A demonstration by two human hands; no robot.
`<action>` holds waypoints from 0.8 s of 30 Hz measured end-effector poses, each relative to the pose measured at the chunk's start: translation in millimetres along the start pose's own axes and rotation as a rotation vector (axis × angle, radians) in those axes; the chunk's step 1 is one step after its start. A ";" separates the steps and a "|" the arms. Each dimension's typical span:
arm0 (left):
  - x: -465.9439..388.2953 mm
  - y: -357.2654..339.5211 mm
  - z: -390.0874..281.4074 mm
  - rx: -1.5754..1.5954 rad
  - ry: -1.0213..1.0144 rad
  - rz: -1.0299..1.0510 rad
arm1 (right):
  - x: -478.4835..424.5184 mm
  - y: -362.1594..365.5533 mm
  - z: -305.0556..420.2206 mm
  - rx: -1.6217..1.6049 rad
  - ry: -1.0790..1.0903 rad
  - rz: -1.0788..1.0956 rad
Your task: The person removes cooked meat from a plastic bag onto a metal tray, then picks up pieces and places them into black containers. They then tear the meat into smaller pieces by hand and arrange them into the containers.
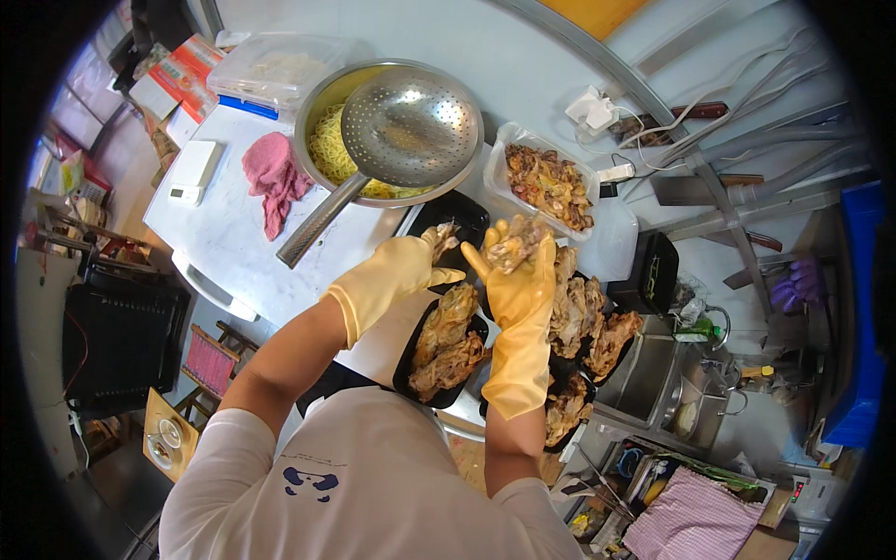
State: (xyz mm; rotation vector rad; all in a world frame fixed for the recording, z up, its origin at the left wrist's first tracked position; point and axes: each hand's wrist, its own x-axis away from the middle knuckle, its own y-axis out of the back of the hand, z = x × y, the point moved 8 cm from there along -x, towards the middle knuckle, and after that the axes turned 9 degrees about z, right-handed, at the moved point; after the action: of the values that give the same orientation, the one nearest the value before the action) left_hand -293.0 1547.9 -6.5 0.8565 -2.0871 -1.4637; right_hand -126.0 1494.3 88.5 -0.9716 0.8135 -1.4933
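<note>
Both of my hands wear pale yellow rubber gloves. My left hand [402, 269] grips a small piece of cooked meat [444, 239] in its fingers, over a black plastic tray [470, 210]. Palm up, my right hand [518, 269] holds a piece of brown cooked meat [518, 245] in its curled fingers. Close below my hands, a black tray [400, 381] holds large pieces of cooked meat [448, 336]. More cooked meat [577, 308] lies in black trays at the right, partly hidden by my right forearm. A clear plastic tub [494, 168] of chopped brown food [549, 185] stands just beyond my right hand.
A steel bowl [302, 140] holds yellow noodles [329, 150], with a perforated steel ladle [413, 126] across it. A pink cloth [269, 171], white scale [194, 168] and clear lidded box [280, 66] are at the left. Black containers [640, 273] and a sink [647, 378] stand at the right.
</note>
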 end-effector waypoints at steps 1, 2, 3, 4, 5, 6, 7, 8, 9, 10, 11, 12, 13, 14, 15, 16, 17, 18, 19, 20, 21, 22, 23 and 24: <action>6.0 2.4 9.4 0.045 -0.036 -0.108 | 1.7 -7.7 -6.3 0.010 -0.054 0.015; 13.5 5.0 19.1 0.083 -0.075 -0.217 | -0.6 -3.9 -11.5 0.035 -0.098 0.010; -5.6 25.6 6.3 0.314 0.097 0.032 | 3.6 18.6 -0.5 0.062 -0.089 -0.028; -5.6 44.8 -2.8 0.521 0.292 0.283 | 8.1 30.5 2.9 0.081 -0.097 -0.052; -2.1 71.6 -11.5 0.627 0.314 0.297 | 14.8 34.1 6.8 0.259 -0.060 -0.084; 4.3 95.0 -17.0 0.733 0.347 0.306 | 22.4 31.9 6.4 0.435 -0.034 -0.113; 10.6 107.5 -17.2 0.841 0.386 0.311 | 26.0 12.1 3.0 0.611 -0.013 -0.138; 17.0 118.0 -27.8 1.266 0.269 0.153 | 28.3 -6.7 5.6 0.838 0.017 -0.228; 19.5 121.3 -32.8 1.305 0.184 0.113 | 24.0 -12.5 -4.2 0.823 0.066 -0.058; 19.7 121.8 -36.7 1.342 0.097 0.074 | 23.8 -7.5 -9.1 0.904 0.026 -0.042; 19.5 120.9 -40.0 1.377 0.008 0.035 | 23.7 -2.1 -13.8 0.984 -0.013 -0.026; 20.1 115.3 -43.9 1.469 -0.050 0.058 | 26.1 -3.8 -13.6 1.155 -0.028 -0.117; 21.4 110.0 -43.3 1.419 -0.048 0.064 | 25.6 -14.7 -12.8 1.290 0.056 -0.062; 25.9 100.3 -36.9 1.472 0.021 0.098 | 25.6 -25.4 -12.5 1.423 0.144 -0.005; 28.4 91.5 -34.0 1.529 0.082 0.136 | 26.9 -35.0 -10.9 1.559 0.240 0.048; 32.8 94.1 -35.4 1.591 -0.013 0.056 | 25.2 -28.0 -13.3 1.450 0.271 0.046; 40.9 95.6 -38.0 1.650 -0.110 -0.025 | 25.0 -27.8 -15.7 1.324 0.368 0.072; 47.2 97.4 -41.5 1.711 -0.213 -0.104 | 26.6 -25.6 -17.6 1.202 0.462 0.091; 50.1 95.6 -42.5 1.685 -0.186 -0.126 | 28.2 -22.4 -17.6 1.080 0.553 0.113; 52.7 94.3 -42.9 1.658 -0.159 -0.147 | 25.4 -14.2 -17.1 0.868 0.612 0.135; 55.6 93.0 -43.5 1.635 -0.130 -0.171 | 25.5 -14.0 -15.6 0.807 0.644 0.112; 58.6 96.4 -46.3 1.621 -0.119 -0.170 | 27.1 -18.8 -13.1 0.744 0.681 0.088; 60.5 100.1 -49.9 1.562 -0.161 -0.220 | 29.3 -23.5 -12.0 0.680 0.717 0.064; 64.4 105.1 -52.4 1.496 -0.200 -0.271 | 32.8 -35.0 -15.2 0.645 0.760 0.019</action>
State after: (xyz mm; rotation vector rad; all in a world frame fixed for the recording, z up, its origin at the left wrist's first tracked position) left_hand -327.8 1493.2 110.8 1.4984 -3.1602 0.2643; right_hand -155.9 1466.4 117.9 0.1079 0.7606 -1.9551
